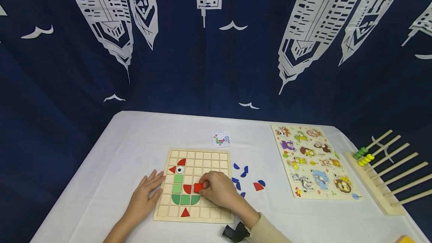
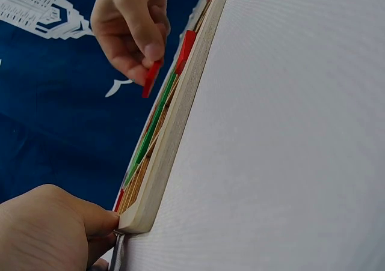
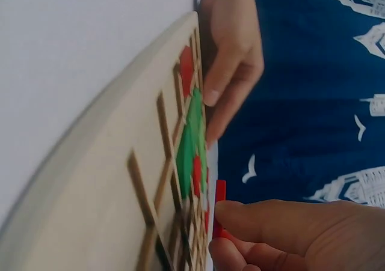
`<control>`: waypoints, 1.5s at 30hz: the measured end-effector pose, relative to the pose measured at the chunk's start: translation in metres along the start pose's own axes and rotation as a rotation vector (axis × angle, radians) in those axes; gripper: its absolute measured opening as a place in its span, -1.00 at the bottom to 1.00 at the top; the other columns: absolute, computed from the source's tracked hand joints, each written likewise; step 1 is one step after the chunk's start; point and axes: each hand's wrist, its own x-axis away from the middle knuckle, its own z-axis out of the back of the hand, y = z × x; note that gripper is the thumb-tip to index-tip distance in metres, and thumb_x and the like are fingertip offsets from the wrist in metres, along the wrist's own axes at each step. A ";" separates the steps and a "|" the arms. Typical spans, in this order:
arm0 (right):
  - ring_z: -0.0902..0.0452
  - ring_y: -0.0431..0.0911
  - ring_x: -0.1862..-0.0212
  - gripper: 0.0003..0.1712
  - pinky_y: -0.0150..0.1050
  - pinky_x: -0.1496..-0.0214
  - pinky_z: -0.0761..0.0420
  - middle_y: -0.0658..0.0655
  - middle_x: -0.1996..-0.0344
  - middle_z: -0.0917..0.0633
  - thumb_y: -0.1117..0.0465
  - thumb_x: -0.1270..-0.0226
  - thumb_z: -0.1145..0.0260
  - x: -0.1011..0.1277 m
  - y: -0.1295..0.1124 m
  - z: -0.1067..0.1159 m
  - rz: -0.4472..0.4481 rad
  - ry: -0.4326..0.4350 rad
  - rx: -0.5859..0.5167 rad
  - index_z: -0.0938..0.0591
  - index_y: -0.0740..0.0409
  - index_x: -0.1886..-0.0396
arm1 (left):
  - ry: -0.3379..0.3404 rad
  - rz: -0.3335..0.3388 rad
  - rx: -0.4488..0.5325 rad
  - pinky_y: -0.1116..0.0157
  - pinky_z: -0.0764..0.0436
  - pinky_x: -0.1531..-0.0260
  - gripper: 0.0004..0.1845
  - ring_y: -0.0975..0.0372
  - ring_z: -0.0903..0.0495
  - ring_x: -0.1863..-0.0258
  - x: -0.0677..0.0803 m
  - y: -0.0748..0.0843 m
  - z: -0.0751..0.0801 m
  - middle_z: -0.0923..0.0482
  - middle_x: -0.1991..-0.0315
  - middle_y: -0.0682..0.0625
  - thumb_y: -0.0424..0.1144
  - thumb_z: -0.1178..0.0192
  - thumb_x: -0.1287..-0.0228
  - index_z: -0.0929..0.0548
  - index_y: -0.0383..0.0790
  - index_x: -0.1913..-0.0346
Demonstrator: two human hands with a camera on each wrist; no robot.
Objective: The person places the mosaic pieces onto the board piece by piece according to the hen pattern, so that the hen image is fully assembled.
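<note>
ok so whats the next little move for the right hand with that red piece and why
Probably lower the red piece into the grid cell beneath it: the right hand pinches it just above the wooden board, beside the red quarter-round, while the left hand steadies the board's edge.

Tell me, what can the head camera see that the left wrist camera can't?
Only the head view shows the animal puzzle, the pattern card, the loose blue pieces and the bead rack. Only the left wrist view shows the wooden grid board edge-on, with the left hand touching its corner. Both show the right hand pinching a red piece over the board, with green pieces in it.
</note>
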 end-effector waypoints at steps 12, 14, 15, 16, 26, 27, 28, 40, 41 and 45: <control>-0.35 -0.35 0.47 -0.83 -0.50 0.49 -0.35 -0.15 0.57 -0.54 0.26 0.04 -0.50 -0.004 0.000 -0.014 -0.028 -0.003 0.061 -0.71 0.10 0.38 | 0.000 -0.002 -0.008 0.70 0.31 -0.41 -0.56 -0.11 -0.32 -0.40 0.000 0.000 0.000 -0.50 -0.28 -0.16 -0.43 -0.26 -0.20 -0.60 -0.35 -0.18; -0.36 -0.35 0.47 -0.83 -0.51 0.48 -0.36 -0.14 0.56 -0.56 0.27 0.04 -0.50 -0.003 0.000 -0.014 -0.027 -0.003 0.058 -0.71 0.11 0.38 | 0.002 -0.003 -0.008 0.69 0.30 -0.42 -0.56 -0.11 -0.32 -0.40 0.000 0.001 0.000 -0.50 -0.28 -0.16 -0.43 -0.26 -0.20 -0.60 -0.35 -0.18; -0.36 -0.36 0.47 -0.83 -0.51 0.47 -0.36 -0.13 0.56 -0.56 0.27 0.03 -0.50 -0.003 0.000 -0.014 -0.026 -0.004 0.055 -0.71 0.11 0.38 | 0.003 -0.003 -0.007 0.68 0.30 -0.43 -0.56 -0.11 -0.32 -0.40 0.000 0.001 0.000 -0.50 -0.28 -0.16 -0.44 -0.26 -0.20 -0.60 -0.35 -0.18; -0.37 -0.36 0.46 -0.83 -0.51 0.47 -0.37 -0.12 0.55 -0.57 0.28 0.03 -0.50 -0.003 0.000 -0.014 -0.023 -0.003 0.048 -0.72 0.12 0.38 | 0.005 -0.003 -0.006 0.67 0.29 -0.43 -0.56 -0.11 -0.32 -0.40 0.000 0.001 0.001 -0.50 -0.28 -0.16 -0.44 -0.26 -0.20 -0.60 -0.35 -0.18; -0.42 -0.38 0.47 -0.85 -0.54 0.42 -0.45 -0.08 0.50 -0.64 0.37 -0.08 -0.40 0.007 0.007 -0.006 0.026 0.001 -0.092 -0.74 0.21 0.30 | 0.042 -0.047 -0.008 0.69 0.26 -0.42 -0.57 -0.17 -0.35 -0.35 0.000 0.000 -0.001 -0.53 -0.25 -0.18 -0.46 -0.27 -0.16 -0.62 -0.36 -0.15; -0.39 -0.39 0.48 -0.85 -0.53 0.44 -0.45 -0.08 0.50 -0.64 0.38 -0.09 -0.40 0.010 0.009 -0.003 0.024 0.009 -0.093 -0.74 0.21 0.30 | 0.040 -0.047 -0.009 0.69 0.27 -0.42 -0.57 -0.17 -0.35 -0.35 0.000 0.000 -0.001 -0.53 -0.25 -0.18 -0.46 -0.27 -0.16 -0.62 -0.36 -0.15; -0.36 -0.40 0.50 -0.85 -0.53 0.46 -0.43 -0.08 0.50 -0.64 0.38 -0.09 -0.39 0.014 0.012 0.000 0.019 0.023 -0.086 -0.74 0.21 0.29 | 0.036 -0.044 -0.008 0.68 0.27 -0.43 -0.57 -0.17 -0.35 -0.35 0.000 0.000 -0.001 -0.53 -0.25 -0.18 -0.46 -0.27 -0.16 -0.62 -0.36 -0.15; -0.29 -0.33 0.57 -0.79 -0.47 0.55 -0.32 -0.12 0.52 -0.63 0.39 0.00 -0.47 0.077 0.076 0.049 -0.298 0.250 0.037 -0.74 0.13 0.31 | -0.008 -0.005 -0.011 0.68 0.29 -0.43 -0.56 -0.12 -0.32 -0.40 -0.001 0.000 -0.001 -0.50 -0.28 -0.16 -0.44 -0.26 -0.19 -0.60 -0.35 -0.18; -0.29 -0.32 0.56 -0.78 -0.46 0.54 -0.32 -0.11 0.51 -0.63 0.40 0.00 -0.47 0.081 0.081 0.052 -0.327 0.260 0.040 -0.74 0.13 0.30 | -0.009 -0.005 -0.012 0.67 0.29 -0.44 -0.56 -0.12 -0.32 -0.40 0.000 -0.001 -0.001 -0.50 -0.29 -0.16 -0.44 -0.26 -0.19 -0.59 -0.35 -0.18; -0.30 -0.28 0.53 -0.74 -0.44 0.53 -0.30 -0.05 0.47 -0.66 0.39 -0.01 -0.48 0.091 0.096 0.060 -0.400 0.266 0.052 -0.74 0.13 0.25 | -0.007 -0.004 -0.007 0.61 0.27 -0.47 -0.55 -0.12 -0.31 -0.40 0.000 -0.001 -0.002 -0.49 -0.29 -0.16 -0.45 -0.26 -0.20 -0.59 -0.35 -0.18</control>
